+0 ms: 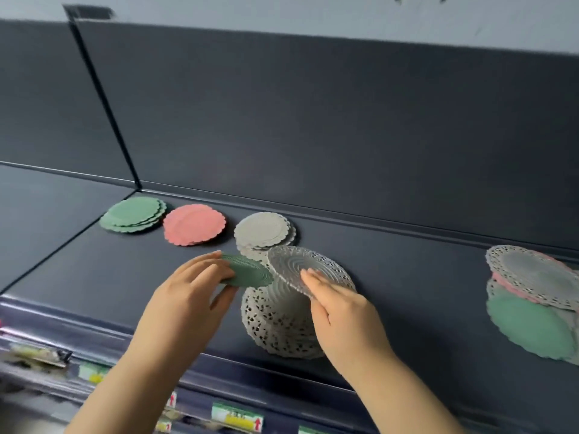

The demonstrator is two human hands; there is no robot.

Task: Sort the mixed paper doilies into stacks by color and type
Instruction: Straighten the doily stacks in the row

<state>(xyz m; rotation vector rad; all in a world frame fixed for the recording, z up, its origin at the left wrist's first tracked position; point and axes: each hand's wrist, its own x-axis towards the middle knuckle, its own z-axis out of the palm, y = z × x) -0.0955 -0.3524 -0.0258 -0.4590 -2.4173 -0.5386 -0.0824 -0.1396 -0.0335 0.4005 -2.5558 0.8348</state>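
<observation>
Fingers (205,261) of the left hand (191,286) are curled round the left edge of a dark green doily (249,272), thumb underneath, so it's pinched and held flat just above the shelf (407,277). The right hand (341,314) has its fingertips (315,280) laid along the near edge of a white lace doily (296,264). The thumb looks tucked below, so it's gripping that one too, tilted with its far side up. The two doilies meet edge to edge between the hands. Right under them, near the shelf's front lip, sits a fat stack of white lace doilies (275,324), holes all round the rim. Just beyond that is a stack of plain grey-white scalloped doilies (263,230), a bit fanned out. Left of it, along the far side, comes a pink stack (194,224), then a light green stack (133,214) at the far left corner. Way off to the right is the mixed pile (532,283): lace on top, pink edges poking out, and a green one at the near side. Price labels (236,416) run along the rail below the shelf, too blurry to read.
</observation>
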